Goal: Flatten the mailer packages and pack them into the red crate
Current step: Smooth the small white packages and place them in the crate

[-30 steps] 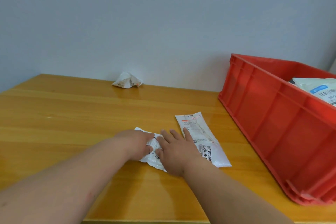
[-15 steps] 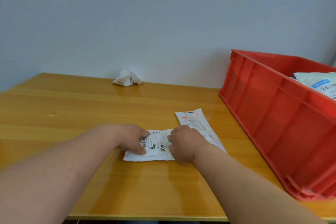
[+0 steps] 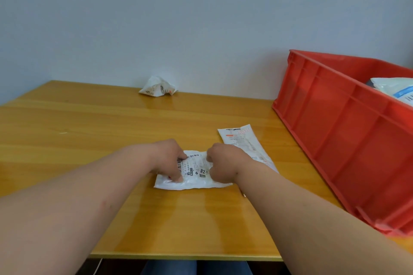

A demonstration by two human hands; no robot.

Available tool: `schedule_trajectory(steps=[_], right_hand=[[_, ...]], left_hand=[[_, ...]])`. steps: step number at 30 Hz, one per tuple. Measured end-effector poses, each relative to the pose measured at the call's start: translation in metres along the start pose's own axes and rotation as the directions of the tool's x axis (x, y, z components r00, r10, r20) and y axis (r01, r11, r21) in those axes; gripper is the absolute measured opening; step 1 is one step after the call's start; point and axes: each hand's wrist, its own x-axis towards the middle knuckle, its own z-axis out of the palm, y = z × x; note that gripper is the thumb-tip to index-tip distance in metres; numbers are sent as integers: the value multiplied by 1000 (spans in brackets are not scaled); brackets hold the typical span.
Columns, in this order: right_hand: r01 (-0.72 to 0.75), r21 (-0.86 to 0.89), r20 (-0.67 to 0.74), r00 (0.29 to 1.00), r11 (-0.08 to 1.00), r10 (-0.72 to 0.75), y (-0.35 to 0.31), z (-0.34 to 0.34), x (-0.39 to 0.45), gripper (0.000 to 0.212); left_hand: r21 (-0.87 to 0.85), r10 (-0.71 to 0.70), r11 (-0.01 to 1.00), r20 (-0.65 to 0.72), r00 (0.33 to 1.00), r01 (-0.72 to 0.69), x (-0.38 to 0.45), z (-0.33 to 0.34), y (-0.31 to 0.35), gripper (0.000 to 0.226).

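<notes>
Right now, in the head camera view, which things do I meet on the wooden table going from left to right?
Crumpled white mailer by the wall → left hand → white labelled mailer under both hands → right hand → long flat white mailer → red plastic crate.

Small parcel-packing station: bare wooden surface (image 3: 89, 123) against a plain wall (image 3: 178, 18), red crate (image 3: 335, 129), labelled mailers (image 3: 242, 140).

A mailer (image 3: 193, 174) lies near the front edge of the tabletop (image 3: 89, 131), the left hand (image 3: 169, 161) on its left end and the right hand (image 3: 221, 163) on its right. A second mailer (image 3: 243, 143) lies just right of it and behind. A crumpled mailer (image 3: 158, 89) sits at the back edge. The crate (image 3: 348, 131) occupies the right side, with mailers (image 3: 395, 89) in it.
</notes>
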Motion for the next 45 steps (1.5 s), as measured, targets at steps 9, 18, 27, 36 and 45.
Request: schedule_trajectory(steps=[9, 18, 27, 36, 45], right_hand=[[53, 94, -23, 998, 994, -51, 0, 8, 9, 52], [71, -5, 36, 997, 997, -70, -4, 3, 12, 52], [-1, -3, 24, 1000, 1000, 1, -10, -6, 1, 48], [50, 56, -76, 996, 997, -46, -4, -9, -7, 66], [89, -8, 120, 989, 996, -88, 3, 0, 9, 90]], left_hand=[[-205, 55, 976, -72, 996, -69, 6, 4, -5, 62], [69, 72, 995, -26, 997, -70, 13, 2, 2, 64], [181, 107, 981, -214, 971, -68, 11, 7, -8, 65], [41, 54, 998, -241, 969, -45, 13, 16, -7, 49], [39, 154, 988, -27, 988, -153, 11, 12, -6, 94]])
